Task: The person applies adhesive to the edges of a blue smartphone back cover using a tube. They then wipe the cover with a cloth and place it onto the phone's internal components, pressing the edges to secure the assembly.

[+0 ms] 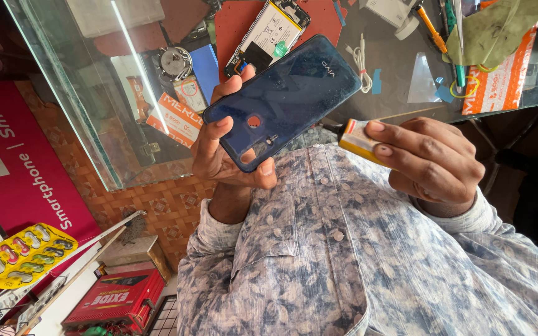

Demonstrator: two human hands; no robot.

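My left hand [222, 155] grips a dark blue phone back cover [284, 96] by its lower end, tilted up over the glass counter [400, 74]; the cover has a round hole and camera cutout near my thumb. My right hand [431, 158] pinches a small yellow and white tube [357, 140], its tip close to the cover's right edge. Behind the cover an opened phone [269, 34] with its battery showing lies on a red mat [238, 22].
On the counter lie a white cable [361, 62], screwdrivers [434, 28], a green cloth [499, 28] and an orange packet [499, 78]. Below left are a red poster [14, 162], a yellow blister card [26, 255] and a red box [116, 302].
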